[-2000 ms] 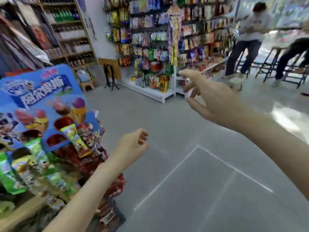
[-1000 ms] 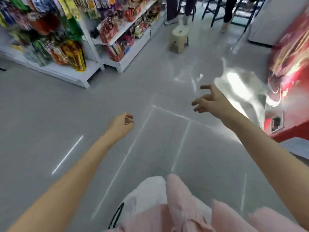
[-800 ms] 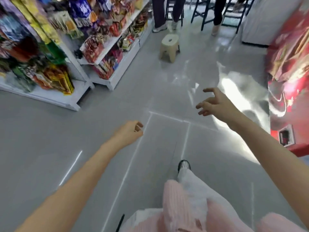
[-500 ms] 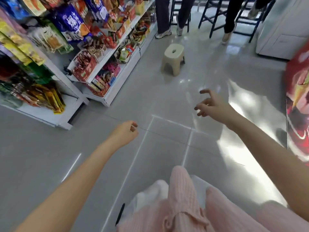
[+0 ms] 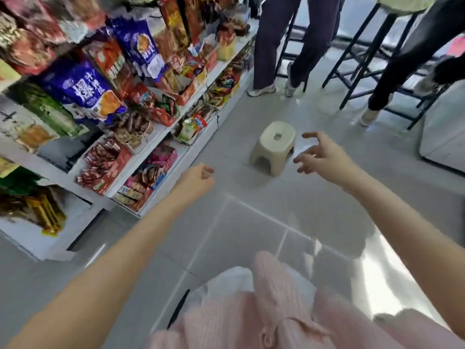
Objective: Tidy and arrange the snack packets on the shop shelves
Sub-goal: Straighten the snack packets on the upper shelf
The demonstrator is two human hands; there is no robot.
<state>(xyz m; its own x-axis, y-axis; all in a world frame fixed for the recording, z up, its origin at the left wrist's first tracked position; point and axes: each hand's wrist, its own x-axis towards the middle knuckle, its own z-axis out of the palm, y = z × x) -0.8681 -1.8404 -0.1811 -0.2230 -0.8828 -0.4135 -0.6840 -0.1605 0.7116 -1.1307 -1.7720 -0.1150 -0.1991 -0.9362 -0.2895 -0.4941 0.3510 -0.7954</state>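
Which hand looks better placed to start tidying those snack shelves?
Probably the left hand. It hangs nearest the shelves, just beside the low boxes of snacks, and holds nothing. The right hand is open too, but farther off, over the floor by the stool.

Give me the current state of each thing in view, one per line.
Left hand: loosely curled, holding nothing.
Right hand: fingers spread, holding nothing.
Stool: upright on the floor, apart from both hands.
Shelves: stocked, packets jumbled and leaning.
Red box: open, on the middle shelf.
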